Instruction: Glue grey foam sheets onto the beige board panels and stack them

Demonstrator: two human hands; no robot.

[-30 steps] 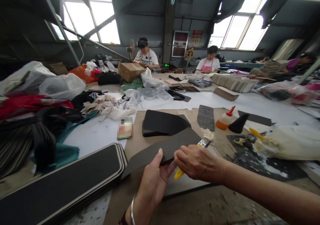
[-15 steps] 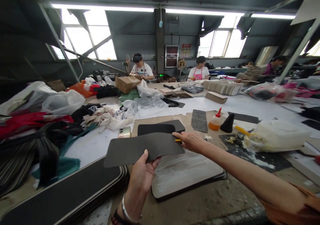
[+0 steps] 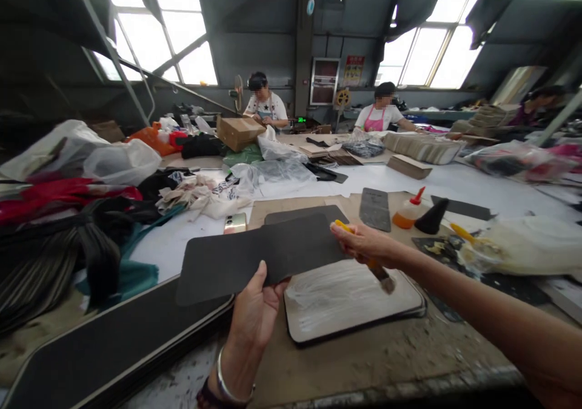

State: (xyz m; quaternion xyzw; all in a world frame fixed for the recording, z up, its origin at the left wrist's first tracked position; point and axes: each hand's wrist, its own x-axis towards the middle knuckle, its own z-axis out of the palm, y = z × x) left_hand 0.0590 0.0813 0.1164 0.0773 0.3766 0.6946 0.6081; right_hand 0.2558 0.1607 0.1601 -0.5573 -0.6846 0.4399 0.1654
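My left hand (image 3: 260,306) grips a thin dark grey panel (image 3: 254,254) from below, thumb on top, holding it tilted above the table. In my right hand (image 3: 364,243) is a paintbrush (image 3: 381,275); the yellow handle end sticks out past my fingers and the bristles point down to the right. This hand is at the panel's right end; whether it touches the panel I cannot tell. Below lies a stack of boards whose top board (image 3: 350,300) is pale with whitish streaks. Another dark panel (image 3: 302,212) lies behind the held one, partly covered.
At left front lies a stack of long black boards (image 3: 122,330). A glue bottle (image 3: 408,212) with a red tip, a black cone (image 3: 431,216) and a whitish plastic container (image 3: 531,245) stand to the right. A phone (image 3: 235,223) lies behind the panel. Two people work across the table.
My right hand has turned, so the brush now shows below it. The held panel has shifted slightly left and flattened out. The camera view has tipped downward.
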